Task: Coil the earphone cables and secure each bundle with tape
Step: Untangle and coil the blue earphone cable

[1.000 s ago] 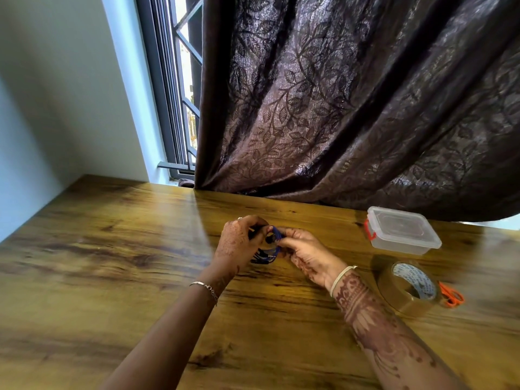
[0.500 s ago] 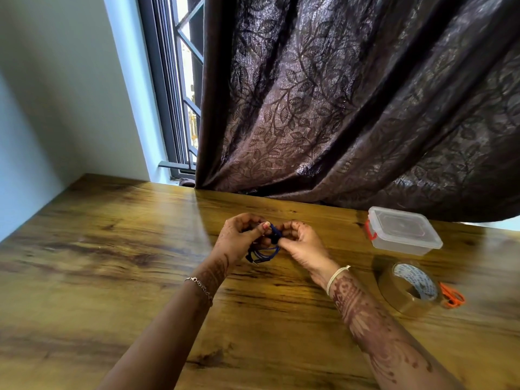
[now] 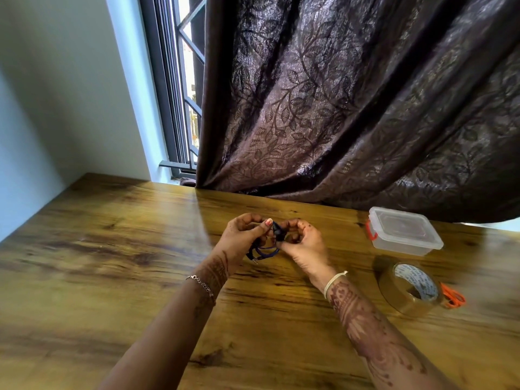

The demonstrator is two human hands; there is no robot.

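Left hand [image 3: 242, 239] and right hand [image 3: 305, 246] both pinch the cable [image 3: 265, 250], likely light, thin and springy, best held across its gathered loops

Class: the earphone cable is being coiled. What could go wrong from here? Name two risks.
The left hand and right hand both pinch the dark blue earphone cable; the brown packing tape roll lies apart on the wooden table, so reaching for it may let loops spring open. The plug end hangs loose and might stay outside the bundle.
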